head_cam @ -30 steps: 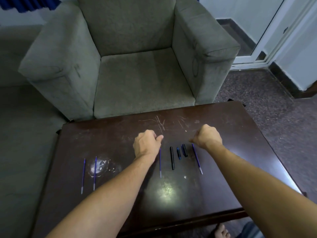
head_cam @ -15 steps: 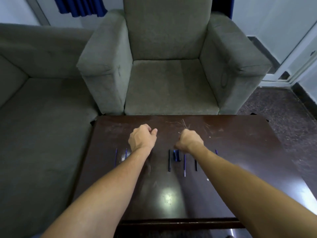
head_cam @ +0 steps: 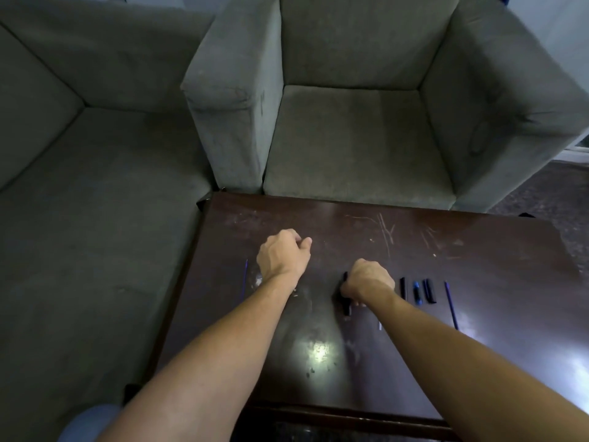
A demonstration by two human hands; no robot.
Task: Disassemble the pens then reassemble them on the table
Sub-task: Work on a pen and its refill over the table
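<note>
The left hand (head_cam: pixel 283 258) is hovering over the far left part of the dark brown wooden desk (head_cam: pixel 484 260). Its fingers are curling under the palm, so I cannot tell whether they are holding anything. Just left of it, only one thin blue ink refill (head_cam: pixel 245 279) is showing.

The right hand (head_cam: pixel 366 282) is gripping a black plastic pen barrel (head_cam: pixel 346 298) near the desk's middle, with its fingers wrapping round the barrel and both ends poking out. The right forearm is covering all but the silvery tip (head_cam: pixel 380 325) of another refill.

To the right, a second black barrel (head_cam: pixel 403 287), a short blue-tipped piece (head_cam: pixel 417 293), a black pen cap (head_cam: pixel 429 291) and a long blue refill (head_cam: pixel 451 304) are lying side by side, all blurred.

Half a second ago the right hand was sitting closed above those small pieces. Now it is holding the barrel to their left. Two refills were showing at the left then.
</note>
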